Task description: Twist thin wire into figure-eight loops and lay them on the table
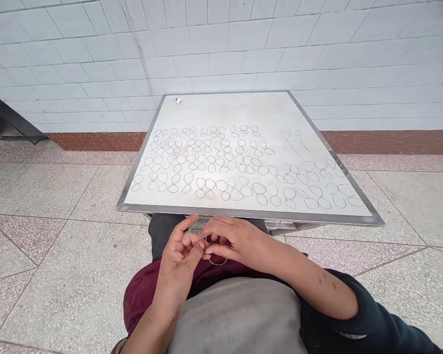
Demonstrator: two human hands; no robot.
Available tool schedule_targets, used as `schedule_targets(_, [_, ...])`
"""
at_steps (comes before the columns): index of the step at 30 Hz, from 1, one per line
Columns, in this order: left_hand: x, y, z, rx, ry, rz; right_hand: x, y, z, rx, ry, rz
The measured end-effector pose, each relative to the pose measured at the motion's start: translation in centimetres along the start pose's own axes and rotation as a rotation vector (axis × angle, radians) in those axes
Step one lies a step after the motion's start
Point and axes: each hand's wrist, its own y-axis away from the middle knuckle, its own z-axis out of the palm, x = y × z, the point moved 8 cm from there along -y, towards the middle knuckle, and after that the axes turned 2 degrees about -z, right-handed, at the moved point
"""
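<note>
A thin wire loop (pixel 217 264) hangs between my two hands, just beyond the table's near edge and above my lap. My left hand (pixel 184 250) pinches the wire between thumb and fingertips, with part of the loop showing near its raised index finger. From the right, my right hand (pixel 231 239) closes its thumb and fingers on the same wire, its fingertips meeting the left thumb. On the white table (pixel 225 110) lie several rows of thin figure-eight wire loops (pixel 263 193).
A small white and red object (pixel 177 101) lies at the table's far left corner. Two longer wire pieces (pixel 297 142) are at the right side. Behind the table stands a white tiled wall (pixel 206 39). A dark object (pixel 11 115) is at the far left.
</note>
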Motion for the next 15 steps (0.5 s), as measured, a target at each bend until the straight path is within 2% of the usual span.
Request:
schedule_targets(10, [-0.3, -0.2, 0.0, -0.004, 0.005, -0.001, -1.1, -0.1, -0.1, 0.024, 0.091, -0.099])
schedule_targets(12, [-0.3, -0.4, -0.2, 0.016, -0.007, 0.017, -0.4, 0.0, 0.0, 0.070, 0.080, -0.044])
schedule_targets(15, [0.0, -0.7, -0.8, 0.069, -0.047, 0.056, 1.3, 0.4, -0.1, 0.146, 0.028, 0.120])
